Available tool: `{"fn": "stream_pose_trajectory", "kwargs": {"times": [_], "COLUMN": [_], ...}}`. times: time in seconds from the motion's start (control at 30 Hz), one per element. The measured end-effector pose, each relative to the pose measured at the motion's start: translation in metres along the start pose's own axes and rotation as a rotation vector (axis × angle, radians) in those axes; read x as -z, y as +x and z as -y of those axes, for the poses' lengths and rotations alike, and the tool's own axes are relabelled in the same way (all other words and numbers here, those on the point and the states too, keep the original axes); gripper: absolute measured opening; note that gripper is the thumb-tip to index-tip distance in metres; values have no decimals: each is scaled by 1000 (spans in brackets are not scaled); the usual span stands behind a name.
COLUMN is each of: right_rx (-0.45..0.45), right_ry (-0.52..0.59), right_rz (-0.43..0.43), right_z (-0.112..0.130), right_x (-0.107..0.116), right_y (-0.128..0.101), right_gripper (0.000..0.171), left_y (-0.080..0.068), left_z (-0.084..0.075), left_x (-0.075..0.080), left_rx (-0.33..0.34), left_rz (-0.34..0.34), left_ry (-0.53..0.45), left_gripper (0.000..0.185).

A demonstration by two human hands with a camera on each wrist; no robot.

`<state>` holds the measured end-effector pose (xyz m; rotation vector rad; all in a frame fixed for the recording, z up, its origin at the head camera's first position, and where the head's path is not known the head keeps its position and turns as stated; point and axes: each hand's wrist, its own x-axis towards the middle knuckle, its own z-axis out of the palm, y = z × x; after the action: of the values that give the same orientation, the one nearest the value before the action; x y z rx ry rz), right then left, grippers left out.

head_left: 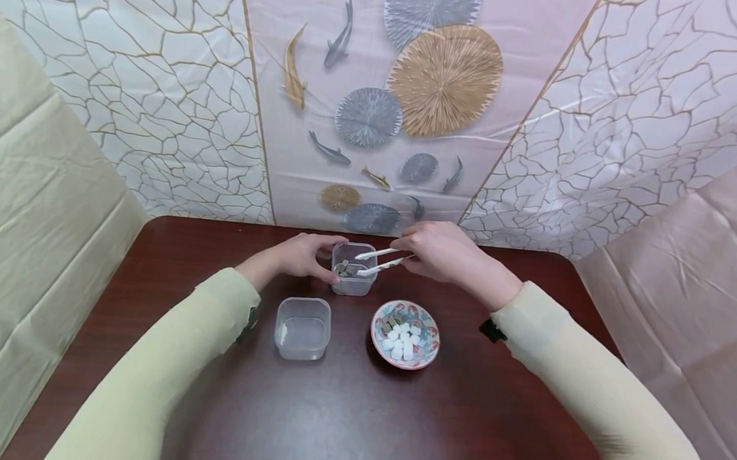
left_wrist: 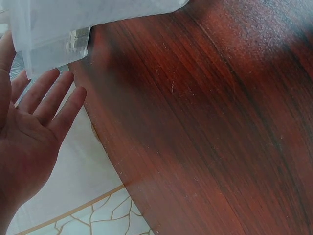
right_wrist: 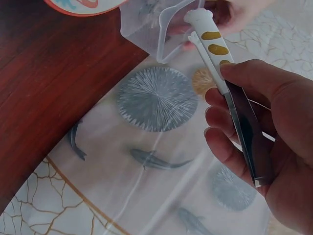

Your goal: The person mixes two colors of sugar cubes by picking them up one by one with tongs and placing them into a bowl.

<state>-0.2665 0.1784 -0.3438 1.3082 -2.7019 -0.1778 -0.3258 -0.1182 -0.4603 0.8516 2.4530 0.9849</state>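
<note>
My left hand [head_left: 305, 255] holds a small clear plastic container [head_left: 353, 286] at its left side, thumb on the near side and a finger along the far rim. In the left wrist view, the other fingers [left_wrist: 51, 100] stretch out beside its wall. Several small grey-brown pieces lie inside. In my right hand [head_left: 437, 250] is a pair of small tongs [right_wrist: 215, 46] with white paw-shaped tips and yellow-brown spots, pinched between thumb and fingers. The tong tips stand apart over the container; nothing shows between them.
Nearer, to the left, stands a second clear container [head_left: 301, 354] with a small white patch inside. A patterned bowl with an orange-red rim [head_left: 402, 365] sits to the right, holding several white pieces [head_left: 403, 341] and brownish pieces [head_left: 390, 323]. Patterned cloth [head_left: 372, 180] rises behind the dark wooden table [head_left: 342, 428].
</note>
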Motion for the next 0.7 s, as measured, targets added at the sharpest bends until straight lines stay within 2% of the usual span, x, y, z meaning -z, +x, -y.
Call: {"fn": "stream_pose_trajectory", "kwargs": {"times": [0.17, 0.47, 0.7], "right_rx": [-10, 9, -5], "right_ry": [-27, 10, 13], "right_rz": [85, 178, 253], "right_z": [-2, 1, 3], "right_x": [-6, -17, -25], "right_y": [19, 43, 54], "right_gripper": [24, 18, 24], "left_y": [0, 3, 2], "left_z": [-1, 2, 1], "left_x": [0, 0, 0], "left_rx": [5, 1, -2], "left_rz": [3, 11, 6], "left_ry": [5, 9, 3], "left_gripper": [88, 88, 87]}}
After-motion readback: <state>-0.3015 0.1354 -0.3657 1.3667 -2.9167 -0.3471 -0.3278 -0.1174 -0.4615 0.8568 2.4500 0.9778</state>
